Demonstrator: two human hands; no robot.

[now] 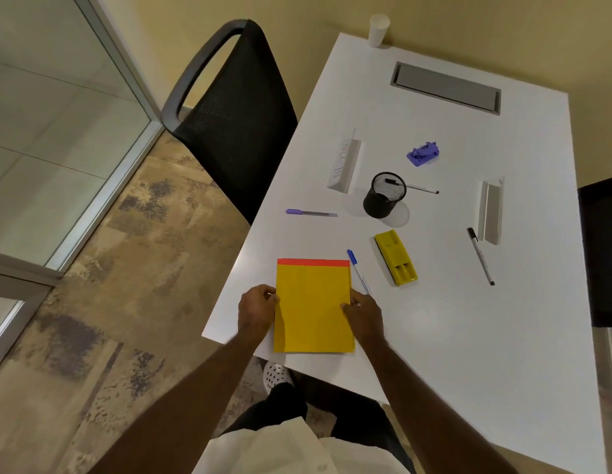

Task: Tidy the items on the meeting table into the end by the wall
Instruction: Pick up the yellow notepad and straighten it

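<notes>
A yellow notepad point(313, 304) with a red top strip lies near the front left corner of the white table point(468, 330). My left hand point(257, 311) grips its left edge and my right hand point(363, 314) pinches its right edge. A blue pen point(358, 270) lies just right of the pad. Further on are a yellow eraser point(396, 257), a black mesh pen cup point(385, 195), a purple pen point(310, 212), a purple stapler point(422, 153), two black pens point(481, 255) point(422, 189) and two white name tents point(345, 165) point(491, 210).
A white paper cup point(378, 30) stands at the far end by the wall, near a grey cable hatch point(446, 87). A black mesh chair point(234, 114) is pushed against the table's left side. A dark chair point(600, 251) sits at the right edge.
</notes>
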